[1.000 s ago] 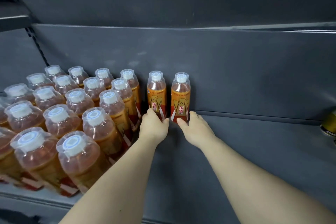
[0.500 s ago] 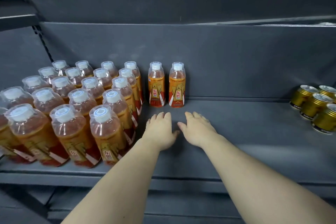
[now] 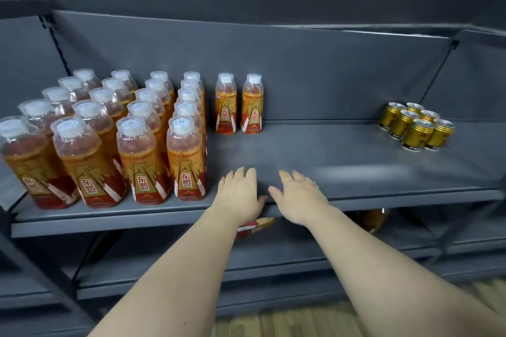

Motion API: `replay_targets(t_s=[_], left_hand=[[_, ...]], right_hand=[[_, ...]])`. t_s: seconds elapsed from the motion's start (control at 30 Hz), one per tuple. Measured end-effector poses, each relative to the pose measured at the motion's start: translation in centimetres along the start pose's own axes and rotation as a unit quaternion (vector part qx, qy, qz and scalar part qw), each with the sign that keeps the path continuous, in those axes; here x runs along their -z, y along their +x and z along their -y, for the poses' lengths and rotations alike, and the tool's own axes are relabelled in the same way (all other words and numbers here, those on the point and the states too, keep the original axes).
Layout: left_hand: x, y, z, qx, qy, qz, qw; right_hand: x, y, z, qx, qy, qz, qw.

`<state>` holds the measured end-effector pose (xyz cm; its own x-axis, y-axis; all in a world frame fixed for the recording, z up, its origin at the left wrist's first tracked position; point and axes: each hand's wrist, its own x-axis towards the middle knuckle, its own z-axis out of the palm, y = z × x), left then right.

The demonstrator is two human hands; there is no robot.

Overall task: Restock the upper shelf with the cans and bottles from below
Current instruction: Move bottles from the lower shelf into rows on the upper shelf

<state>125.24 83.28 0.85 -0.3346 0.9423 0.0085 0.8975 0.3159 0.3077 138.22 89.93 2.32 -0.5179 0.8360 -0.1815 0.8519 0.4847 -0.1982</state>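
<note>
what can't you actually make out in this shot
- Head view, lower stock: only a red-and-gold scrap shows, hidden by the upper shelf edge and left hand.
- Head view, gold cans: print too small.
- Head view, leftmost bottle: cut off by the frame edge.
- Head view, back-row bottles: labels hidden by front rows.

Bare left hand (image 3: pixel 241 194) and bare right hand (image 3: pixel 299 197), long bare forearms.

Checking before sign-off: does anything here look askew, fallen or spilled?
Nothing on the upper shelf: bottles and gold cans all stand upright. Below it, a partly hidden bottle seems to lie on its side.
</note>
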Motion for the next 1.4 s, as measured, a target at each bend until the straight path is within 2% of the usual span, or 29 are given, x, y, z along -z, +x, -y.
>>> replay_targets(t_s=[0.33, 0.57, 0.97, 1.4], left_hand=[[0.8, -4.7, 0.6, 0.013, 0.003, -0.013, 1.0], [0.1, -8.9, 0.8, 0.037, 0.009, -0.03, 0.999], [-1.6, -16.4, -0.6, 0.096, 0.051, 0.006, 0.994], [-2.0, -17.5, 2.3, 0.105, 0.069, 0.021, 0.992]], right_hand=[[0.2, -4.6, 0.2, 0.006, -0.032, -0.008, 0.999], [-0.7, -7.6, 0.1, 0.048, -0.046, -0.009, 0.998], [-3.3, -12.8, -2.6, 0.071, -0.014, -0.002, 0.997], [-5.1, -13.0, 0.3, 0.086, 0.004, 0.016, 0.996]])
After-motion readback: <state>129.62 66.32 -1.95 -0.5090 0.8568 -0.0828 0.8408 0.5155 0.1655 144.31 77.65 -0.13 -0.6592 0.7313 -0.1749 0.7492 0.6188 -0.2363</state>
